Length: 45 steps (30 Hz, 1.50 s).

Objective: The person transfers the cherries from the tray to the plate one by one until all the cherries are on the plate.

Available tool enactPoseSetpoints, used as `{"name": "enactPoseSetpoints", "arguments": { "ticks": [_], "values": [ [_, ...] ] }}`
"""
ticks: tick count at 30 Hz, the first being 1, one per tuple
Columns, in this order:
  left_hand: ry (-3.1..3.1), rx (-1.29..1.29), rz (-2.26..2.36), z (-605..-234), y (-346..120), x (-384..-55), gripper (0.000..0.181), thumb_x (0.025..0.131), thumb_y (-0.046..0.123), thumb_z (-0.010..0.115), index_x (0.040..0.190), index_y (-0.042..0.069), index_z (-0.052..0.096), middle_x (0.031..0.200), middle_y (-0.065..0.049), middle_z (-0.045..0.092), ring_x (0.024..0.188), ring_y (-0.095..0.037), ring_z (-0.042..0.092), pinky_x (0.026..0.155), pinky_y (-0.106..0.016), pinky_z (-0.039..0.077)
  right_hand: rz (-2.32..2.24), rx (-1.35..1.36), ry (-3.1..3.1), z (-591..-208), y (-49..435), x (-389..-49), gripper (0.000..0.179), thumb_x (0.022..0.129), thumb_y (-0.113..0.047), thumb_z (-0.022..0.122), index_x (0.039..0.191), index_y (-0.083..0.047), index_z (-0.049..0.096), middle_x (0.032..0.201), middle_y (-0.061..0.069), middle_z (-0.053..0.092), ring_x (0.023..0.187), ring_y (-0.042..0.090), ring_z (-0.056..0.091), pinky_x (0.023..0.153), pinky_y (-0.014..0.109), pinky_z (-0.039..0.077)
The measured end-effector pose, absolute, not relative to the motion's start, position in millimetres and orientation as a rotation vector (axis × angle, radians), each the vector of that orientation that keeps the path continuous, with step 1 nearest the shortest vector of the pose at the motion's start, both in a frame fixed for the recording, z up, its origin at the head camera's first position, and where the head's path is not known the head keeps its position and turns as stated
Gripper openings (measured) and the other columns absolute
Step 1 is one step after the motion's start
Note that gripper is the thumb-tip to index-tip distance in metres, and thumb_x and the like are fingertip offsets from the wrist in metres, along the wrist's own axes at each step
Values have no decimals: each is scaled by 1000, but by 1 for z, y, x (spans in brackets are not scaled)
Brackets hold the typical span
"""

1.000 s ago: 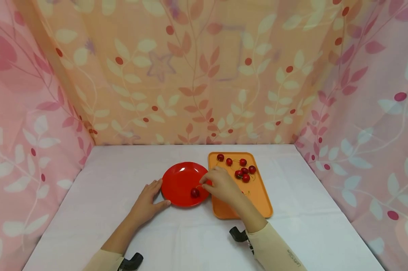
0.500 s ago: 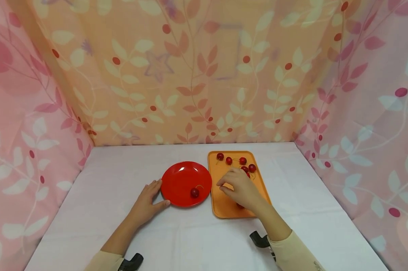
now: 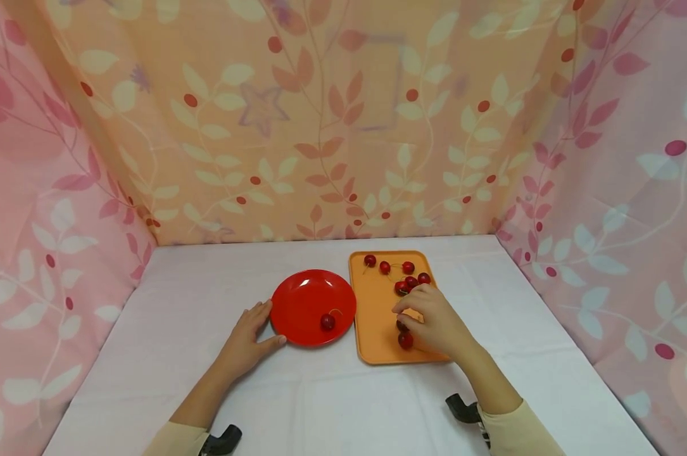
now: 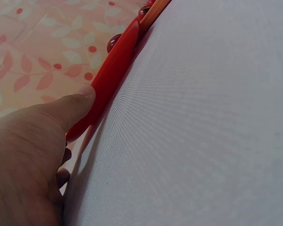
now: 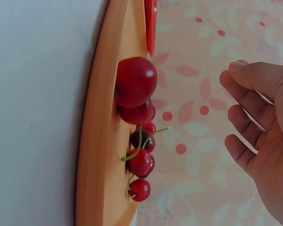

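Note:
My left hand [image 3: 251, 337] rests against the left rim of a red plate [image 3: 300, 297], fingers spread and thumb at the near edge. One dark red cherry [image 3: 328, 322] with a curved stem lies on the plate. To the right, an orange tray [image 3: 371, 313] carries several stemmed cherries [image 3: 408, 267], mostly grouped toward its far end. Above the tray's right side is my right hand [image 3: 437, 320], its fingers loosely bent and holding nothing. Near its thumb sits a cherry [image 3: 405, 341], with another partly hidden behind the fingers. The right wrist view shows the hand [image 5: 259, 108] apart from the cherries.
Plate and tray stand side by side, nearly touching, on a white-covered table [image 3: 206, 272]. Patterned cloth [image 3: 320, 126] hangs behind the table and along both sides. Dark wrist mounts [image 3: 463, 408] jut from the sleeves.
My right hand has moved right, from the plate's right edge to over the tray. The cherry on the plate and my left hand have stayed in place.

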State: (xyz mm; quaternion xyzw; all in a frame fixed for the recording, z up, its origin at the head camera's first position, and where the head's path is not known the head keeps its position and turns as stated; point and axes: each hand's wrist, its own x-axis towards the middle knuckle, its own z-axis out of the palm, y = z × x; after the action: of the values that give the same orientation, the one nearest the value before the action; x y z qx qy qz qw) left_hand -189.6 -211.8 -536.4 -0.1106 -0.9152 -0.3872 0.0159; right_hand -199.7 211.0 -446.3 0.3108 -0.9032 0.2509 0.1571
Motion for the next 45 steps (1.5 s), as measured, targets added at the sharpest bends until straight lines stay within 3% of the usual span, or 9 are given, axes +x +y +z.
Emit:
{"name": "enactPoseSetpoints", "arguments": {
  "ticks": [8, 19, 34, 45],
  "values": [
    [-2842, -361, -1168, -536, -215, -193, 94, 87, 48, 79, 160, 10, 35, 164, -10, 38, 156, -33, 24, 127, -60, 13, 816, 893, -2565, -455, 228, -203, 19, 84, -8, 84, 100, -17, 78, 99, -15, 72, 102, 12, 56, 95, 42, 46],
    [-2853, -334, -1190, -535, -214, -195, 96, 86, 50, 79, 161, 11, 33, 165, -10, 35, 156, -33, 22, 126, -61, 14, 880, 814, -2641, -461, 240, -212, 17, 87, -10, 82, 101, -18, 78, 100, -13, 72, 106, 14, 57, 100, 47, 49],
    [-2847, -353, -1189, -539, -214, -195, 96, 86, 50, 79, 161, 10, 34, 165, -10, 36, 156, -34, 23, 126, -61, 14, 862, 697, -2713, -476, 263, -214, 13, 87, -12, 83, 99, -15, 79, 97, -9, 74, 96, 14, 57, 86, 39, 53],
    [-2839, -379, -1191, -539, -213, -193, 94, 86, 45, 81, 160, 8, 35, 164, -12, 37, 155, -35, 24, 126, -61, 15, 911, 606, -2815, -492, 270, -216, 19, 88, -13, 81, 106, -18, 78, 105, -8, 73, 104, 17, 59, 96, 47, 52]
  ]
}}
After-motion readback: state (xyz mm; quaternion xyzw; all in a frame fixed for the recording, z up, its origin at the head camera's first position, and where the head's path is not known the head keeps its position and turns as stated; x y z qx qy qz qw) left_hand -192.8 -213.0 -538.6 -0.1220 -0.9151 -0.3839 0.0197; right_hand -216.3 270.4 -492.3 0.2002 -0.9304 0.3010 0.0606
